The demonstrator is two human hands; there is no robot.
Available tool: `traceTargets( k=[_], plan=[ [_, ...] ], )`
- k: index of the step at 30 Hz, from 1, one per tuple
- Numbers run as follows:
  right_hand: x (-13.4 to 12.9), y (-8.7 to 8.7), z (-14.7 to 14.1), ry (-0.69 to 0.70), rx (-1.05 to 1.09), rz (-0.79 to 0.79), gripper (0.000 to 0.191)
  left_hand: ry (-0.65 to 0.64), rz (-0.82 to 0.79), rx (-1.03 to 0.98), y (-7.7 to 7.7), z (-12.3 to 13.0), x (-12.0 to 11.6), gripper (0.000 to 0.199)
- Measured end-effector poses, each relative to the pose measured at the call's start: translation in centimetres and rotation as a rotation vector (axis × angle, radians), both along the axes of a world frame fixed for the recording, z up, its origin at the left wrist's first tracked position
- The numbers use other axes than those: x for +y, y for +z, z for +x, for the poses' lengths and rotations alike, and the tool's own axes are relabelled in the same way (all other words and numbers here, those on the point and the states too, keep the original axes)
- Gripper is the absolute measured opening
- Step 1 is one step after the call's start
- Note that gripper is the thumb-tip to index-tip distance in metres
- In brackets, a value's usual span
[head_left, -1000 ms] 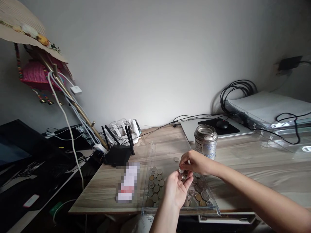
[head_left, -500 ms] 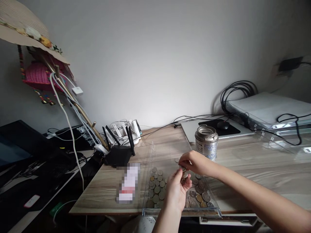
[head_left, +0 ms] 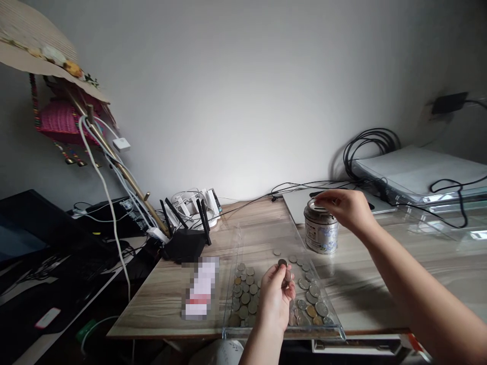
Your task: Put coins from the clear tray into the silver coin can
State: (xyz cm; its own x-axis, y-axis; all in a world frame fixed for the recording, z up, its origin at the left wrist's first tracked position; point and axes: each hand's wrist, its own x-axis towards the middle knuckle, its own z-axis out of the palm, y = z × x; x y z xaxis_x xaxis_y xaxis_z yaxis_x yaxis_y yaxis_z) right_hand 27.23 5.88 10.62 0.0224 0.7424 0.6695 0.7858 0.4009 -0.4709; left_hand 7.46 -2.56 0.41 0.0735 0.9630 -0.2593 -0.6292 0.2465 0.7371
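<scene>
My left hand (head_left: 277, 294) is closed around several coins (head_left: 286, 277), with its thumb on them, above a clear plastic tray (head_left: 258, 238). My right hand (head_left: 348, 207) is pinched, fingertips down, over the slotted lid of a round metal tin (head_left: 321, 235). What those fingertips hold, if anything, is hidden. The tin stands upright on the desk, just right of the tray, and has blue patterning and a printed label. Many silver and a few brassy coins (head_left: 245, 298) lie flat in the tray, on both sides of my left forearm. A lone coin (head_left: 277, 252) lies farther back.
A black router (head_left: 186, 243) with antennas stands left of the tray, near a blurred-out paper (head_left: 201, 289). Behind the tin lies a silver panel (head_left: 294, 203). Black cables (head_left: 369, 144) and clear plastic cases (head_left: 422, 172) occupy the right back.
My right hand has left the coins in my left hand and moved right and up to the tin's lid. The left hand stays over the tray, still holding coins.
</scene>
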Motion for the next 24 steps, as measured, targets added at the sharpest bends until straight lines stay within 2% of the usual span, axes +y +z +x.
traceTargets(
  k=[2,4,13,15,18,20,22,24],
  plan=[
    [1.3,0.1,1.7,-0.069,-0.074,-0.071,0.018,-0.012,0.004,0.003,-0.1,0.0,0.0,0.033],
    [2.3,-0.1,2.5,-0.057,-0.121,-0.131,0.018,-0.025,0.020,0.008,-0.1,-0.1,0.0,0.033],
    [3.4,-0.9,2.1,-0.053,-0.123,-0.148,0.019,-0.059,0.053,0.045,-0.1,-0.1,-0.1,0.032],
    [2.8,-0.7,1.8,-0.028,-0.099,-0.098,0.021,-0.070,0.056,0.047,0.0,0.0,-0.2,0.032],
    [0.8,-0.4,0.2,-0.027,-0.039,0.097,0.027,-0.055,0.058,0.045,0.1,0.0,-0.3,0.032],
    [-0.9,-0.7,-1.7,0.149,-0.115,0.051,0.028,-0.038,0.057,0.046,0.1,0.0,-0.4,0.031],
    [-2.2,-1.4,-3.8,0.435,-0.279,-0.157,0.027,-0.029,0.066,0.043,0.1,0.0,-0.4,0.029],
    [-3.0,-2.6,-5.8,0.653,-0.401,-0.338,0.024,-0.035,0.098,0.039,0.1,0.1,-0.4,0.027]
  ],
)
